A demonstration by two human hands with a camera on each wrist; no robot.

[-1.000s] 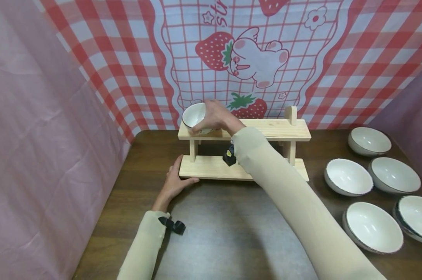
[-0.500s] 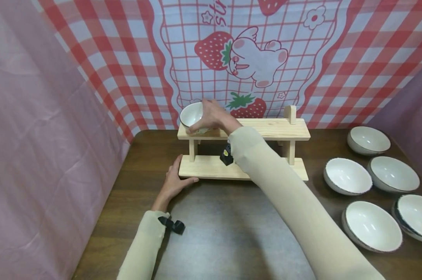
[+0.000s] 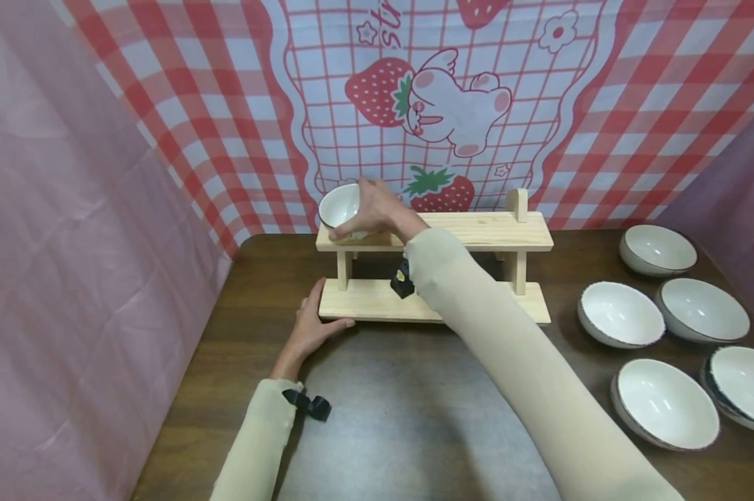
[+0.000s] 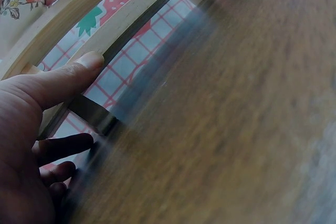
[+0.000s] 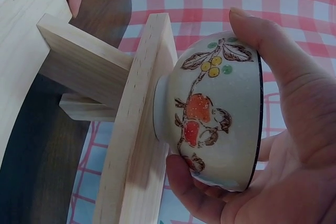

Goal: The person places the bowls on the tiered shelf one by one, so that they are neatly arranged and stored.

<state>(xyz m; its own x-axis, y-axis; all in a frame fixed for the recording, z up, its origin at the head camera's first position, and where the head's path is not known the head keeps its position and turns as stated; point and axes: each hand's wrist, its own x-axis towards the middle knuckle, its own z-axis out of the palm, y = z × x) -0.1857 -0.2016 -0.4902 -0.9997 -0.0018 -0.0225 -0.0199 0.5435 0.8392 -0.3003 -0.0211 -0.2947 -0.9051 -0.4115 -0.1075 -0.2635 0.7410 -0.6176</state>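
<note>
My right hand (image 3: 377,209) grips a white bowl (image 3: 339,206) at the left end of the upper shelf of a wooden rack (image 3: 477,229). In the right wrist view, thumb and fingers curl round the bowl (image 5: 210,114), painted with birds and berries; its foot meets the shelf board (image 5: 137,129). My left hand (image 3: 309,330) holds the left end of the rack's lower board, thumb along the front edge. The left wrist view shows the left thumb against the board (image 4: 131,19) and the fingers below it.
Several white bowls (image 3: 621,315) stand on the brown table (image 3: 252,278) to the right of the rack. A checked cloth (image 3: 227,104) hangs behind the rack, a pink curtain (image 3: 70,243) at the left. An upright peg (image 3: 517,205) rises at the upper shelf's right end.
The right hand and its bowl have shifted slightly left along the upper shelf. The left hand has stayed on the lower board.
</note>
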